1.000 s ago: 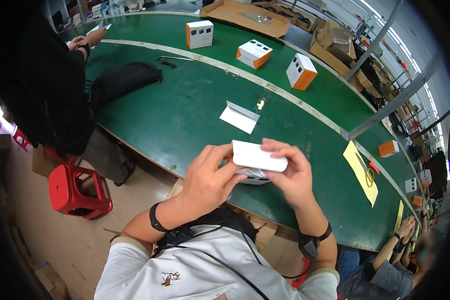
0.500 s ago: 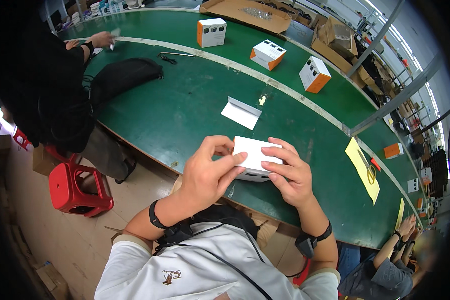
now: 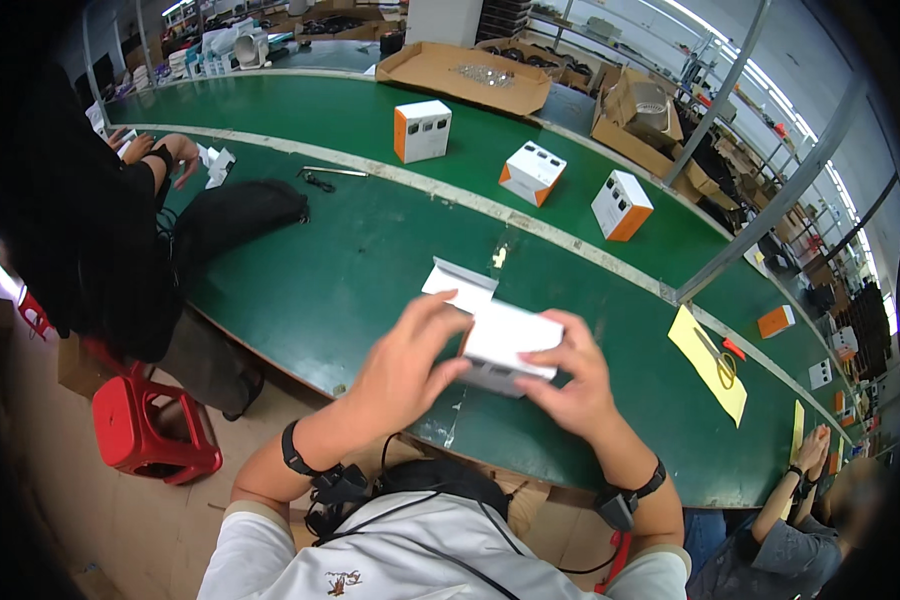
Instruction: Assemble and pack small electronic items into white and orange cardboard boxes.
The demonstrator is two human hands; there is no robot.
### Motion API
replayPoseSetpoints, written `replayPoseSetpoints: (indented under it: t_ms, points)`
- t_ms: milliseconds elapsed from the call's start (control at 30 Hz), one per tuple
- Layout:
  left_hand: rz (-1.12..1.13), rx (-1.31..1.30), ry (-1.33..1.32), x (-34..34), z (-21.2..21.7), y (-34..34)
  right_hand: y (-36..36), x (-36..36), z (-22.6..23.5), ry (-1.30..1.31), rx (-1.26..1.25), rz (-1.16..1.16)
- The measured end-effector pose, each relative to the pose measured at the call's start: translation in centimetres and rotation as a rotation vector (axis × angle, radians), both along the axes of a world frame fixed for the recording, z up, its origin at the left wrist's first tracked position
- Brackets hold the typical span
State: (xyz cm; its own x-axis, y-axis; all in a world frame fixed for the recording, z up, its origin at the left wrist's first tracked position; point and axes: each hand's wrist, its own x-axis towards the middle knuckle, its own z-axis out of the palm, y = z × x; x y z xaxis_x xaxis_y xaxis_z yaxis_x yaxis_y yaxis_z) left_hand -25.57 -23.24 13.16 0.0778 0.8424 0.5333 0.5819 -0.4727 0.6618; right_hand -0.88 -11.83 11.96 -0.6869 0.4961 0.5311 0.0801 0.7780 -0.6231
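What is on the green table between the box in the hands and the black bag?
Only bare green table lies between the white box and the black bag, seen from the head view.

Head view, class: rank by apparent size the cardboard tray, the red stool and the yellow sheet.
1. Cardboard tray
2. Red stool, though it may look big through nearness
3. Yellow sheet

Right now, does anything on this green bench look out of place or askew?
Mostly tidy. The three orange-and-white boxes sit at differing angles along the far lane, and a folded white carton piece lies loose beyond the small white box held by left hand and right hand.
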Motion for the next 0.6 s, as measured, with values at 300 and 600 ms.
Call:
replayPoseSetpoints:
  t_ms: [300, 600]
  points:
    - [0.299, 0.069, 0.251, -3.6, -0.6, 13.3, 19.4, 0.4, 1.0, -0.031, 0.131, -0.954]
    - [0.198, -0.037, 0.292, -3.5, -3.6, 13.6, 30.5, -1.2, -1.8, -0.219, 0.268, -1.163]
